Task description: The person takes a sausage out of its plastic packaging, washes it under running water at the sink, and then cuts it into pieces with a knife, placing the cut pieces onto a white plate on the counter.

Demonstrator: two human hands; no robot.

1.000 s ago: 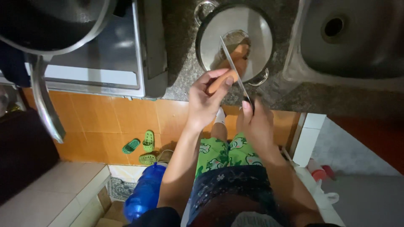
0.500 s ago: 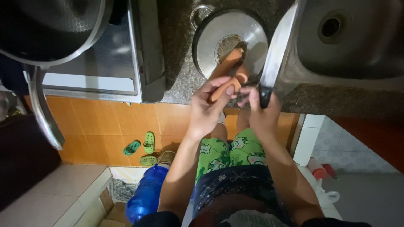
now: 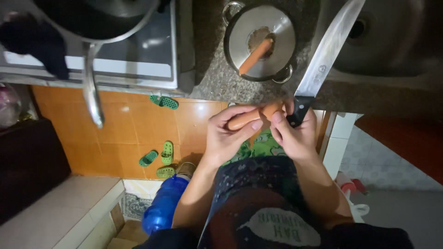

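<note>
- Up top along the counter (image 3: 217, 87), everything's laid out around that speckled stone ledge, so using it as the ref point.
- Sink (image 3: 392, 41): steel basin sunk into the counter's right end, drain hole visible near the top.
- Stove (image 3: 134, 55): sits at the counter's left end, w/ a big dark pan (image 3: 92, 18) on it; pan's long metal handle sticks out past the counter edge over the floor.
- Orange tile floor (image 3: 120, 129): below the counter edge, w/ green sandals scattered on it, some close under the stove, others further out.
- Blue water jug (image 3: 161, 207): on the floor well out from the counter, by the person's left elbow.
- Steel pot (image 3: 260, 44): on the counter btw stove and sink, one whole sausage lying inside.
- Knife (image 3: 323, 60): long blade angled up over the counter toward the sink, black handle just off the counter's front edge.
- Right hand (image 3: 295, 136): just in front of the counter edge, fingers wrapped tight on the knife handle, thumb reaching over to the sausage end.
- Left hand (image 3: 228, 138): next to the right one, same distance off the counter, fingers and thumb curled round and pinching the sausage.
- Sausage (image 3: 251, 117): orange-ish, held horizontal btw both hands right in front of the counter edge, below the pot. Can't tell if the blade touches it.
</note>
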